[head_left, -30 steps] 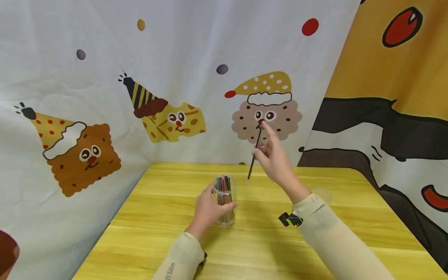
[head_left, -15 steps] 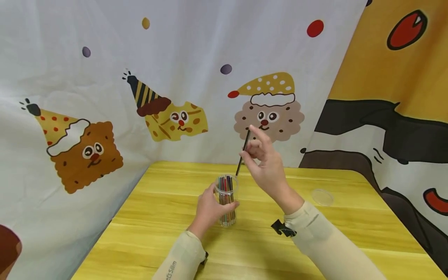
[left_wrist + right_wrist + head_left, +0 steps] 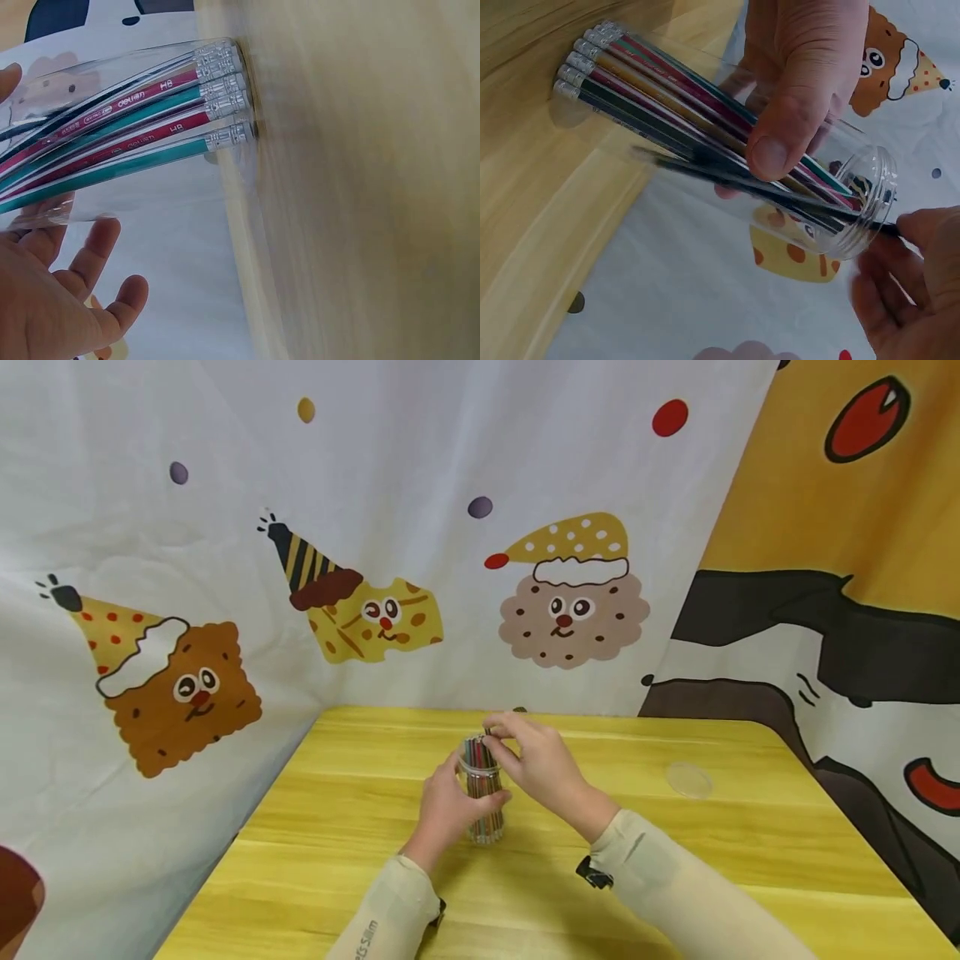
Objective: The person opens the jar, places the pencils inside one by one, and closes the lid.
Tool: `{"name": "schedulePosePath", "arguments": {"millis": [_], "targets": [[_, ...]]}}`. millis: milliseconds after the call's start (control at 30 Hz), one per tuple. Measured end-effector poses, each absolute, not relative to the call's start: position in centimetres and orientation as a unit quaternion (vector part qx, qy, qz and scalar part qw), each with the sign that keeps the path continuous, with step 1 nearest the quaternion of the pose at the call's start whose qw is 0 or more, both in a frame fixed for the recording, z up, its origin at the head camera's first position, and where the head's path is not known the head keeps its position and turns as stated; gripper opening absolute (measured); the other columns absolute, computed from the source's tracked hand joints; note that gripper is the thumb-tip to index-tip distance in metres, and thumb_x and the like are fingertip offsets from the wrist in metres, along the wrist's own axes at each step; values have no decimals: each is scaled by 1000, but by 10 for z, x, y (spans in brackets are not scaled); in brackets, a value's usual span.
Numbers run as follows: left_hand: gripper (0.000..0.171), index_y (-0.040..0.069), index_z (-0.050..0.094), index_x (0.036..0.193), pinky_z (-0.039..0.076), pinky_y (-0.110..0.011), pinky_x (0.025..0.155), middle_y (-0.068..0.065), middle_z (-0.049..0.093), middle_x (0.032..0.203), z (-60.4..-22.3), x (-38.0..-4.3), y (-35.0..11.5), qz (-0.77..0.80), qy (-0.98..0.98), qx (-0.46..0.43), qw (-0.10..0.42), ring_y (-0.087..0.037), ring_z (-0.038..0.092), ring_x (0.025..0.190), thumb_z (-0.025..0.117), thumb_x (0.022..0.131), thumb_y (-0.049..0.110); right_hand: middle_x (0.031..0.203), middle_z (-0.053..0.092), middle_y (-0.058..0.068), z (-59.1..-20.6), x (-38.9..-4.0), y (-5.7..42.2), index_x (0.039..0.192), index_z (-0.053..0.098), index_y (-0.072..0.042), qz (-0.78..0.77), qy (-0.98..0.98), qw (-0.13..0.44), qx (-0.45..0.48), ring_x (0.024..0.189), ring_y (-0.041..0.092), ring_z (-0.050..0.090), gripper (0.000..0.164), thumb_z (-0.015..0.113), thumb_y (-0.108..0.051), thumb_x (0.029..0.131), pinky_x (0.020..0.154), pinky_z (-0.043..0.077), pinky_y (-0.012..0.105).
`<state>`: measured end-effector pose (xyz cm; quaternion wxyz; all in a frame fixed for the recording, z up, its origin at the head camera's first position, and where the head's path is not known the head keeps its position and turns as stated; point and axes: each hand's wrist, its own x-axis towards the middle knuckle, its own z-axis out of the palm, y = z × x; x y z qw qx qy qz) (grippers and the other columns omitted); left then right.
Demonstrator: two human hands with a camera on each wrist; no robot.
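Note:
A clear plastic jar (image 3: pixel 480 771) full of pencils (image 3: pixel 660 90) stands on the table. Its pencils are red, green, dark and gold, with their eraser ends down at the base in both wrist views. My left hand (image 3: pixel 447 806) grips the jar round its side, thumb across the front. Above the mouth, my right hand (image 3: pixel 542 770) pinches the upper end of a dark pencil (image 3: pixel 787 191). Most of that pencil reaches down inside the jar, its lower end blurred. The right fingers hide its top in the head view.
A clear round lid (image 3: pixel 689 780) lies flat on the wooden table (image 3: pixel 315 877), to the right of the jar. Behind the table's back edge hangs a white curtain (image 3: pixel 405 460) printed with cartoon biscuits and cheese.
My right hand has moved left and down, bringing the dark pencil from beside the jar, over its rim and into its mouth. My left hand has kept its grip on the jar.

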<state>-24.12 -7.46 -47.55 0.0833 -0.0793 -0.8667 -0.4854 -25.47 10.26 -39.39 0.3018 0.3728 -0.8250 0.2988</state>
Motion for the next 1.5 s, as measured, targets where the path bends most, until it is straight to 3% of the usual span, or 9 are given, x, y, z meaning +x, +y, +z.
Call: {"name": "schedulePosePath", "arguments": {"millis": [200, 533, 767, 933, 1200, 1300, 1500], "targets": [[77, 22, 60, 142, 61, -51, 95, 0, 74, 121, -475, -241, -74, -491, -864, -74, 81, -25, 71, 110, 93, 79, 52, 96, 80, 3, -398, -253, 104, 99, 77, -12, 231, -852, 315, 349, 93, 22, 73, 7, 81, -17, 96, 78, 64, 36], [82, 20, 59, 145, 61, -51, 96, 0, 73, 123, -472, -242, -72, -491, -866, -69, 71, -24, 70, 111, 92, 79, 57, 88, 80, -6, -388, -252, 105, 90, 80, -18, 233, -880, 251, 328, 99, 19, 72, 11, 78, -23, 99, 85, 63, 38], [84, 17, 56, 149, 60, -55, 98, -4, 72, 128, -470, -242, -70, -490, -866, -68, 66, -29, 69, 116, 93, 81, 50, 83, 78, -9, -387, -250, 106, 82, 77, -20, 234, -882, 250, 325, 100, 17, 72, 19, 77, -25, 100, 84, 62, 36], [86, 18, 55, 150, 59, -56, 101, -5, 71, 132, -474, -241, -69, -494, -864, -70, 65, -30, 68, 120, 92, 80, 53, 90, 81, -7, -388, -249, 109, 89, 82, -19, 246, -883, 230, 326, 103, 18, 72, 17, 75, -27, 102, 92, 61, 39], [86, 19, 53, 150, 62, -50, 93, -8, 69, 130, -480, -237, -73, -519, -850, -73, 54, -24, 70, 107, 93, 81, 51, 120, 79, 2, -394, -240, 116, 125, 79, -13, 313, -877, 187, 313, 111, 21, 73, 29, 73, -32, 104, 89, 63, 41], [88, 19, 52, 151, 62, -50, 92, -8, 68, 130, -481, -234, -76, -529, -844, -71, 49, -24, 70, 107, 93, 80, 51, 125, 78, 4, -393, -232, 118, 125, 78, -12, 338, -864, 190, 319, 109, 23, 73, 28, 74, -29, 103, 87, 63, 39], [86, 19, 52, 150, 63, -49, 91, -7, 67, 126, -481, -233, -75, -532, -842, -75, 49, -23, 69, 106, 94, 81, 47, 116, 80, 1, -383, -202, 135, 115, 79, -16, 390, -839, 179, 334, 100, 19, 72, 14, 74, -21, 102, 83, 61, 31]]}}
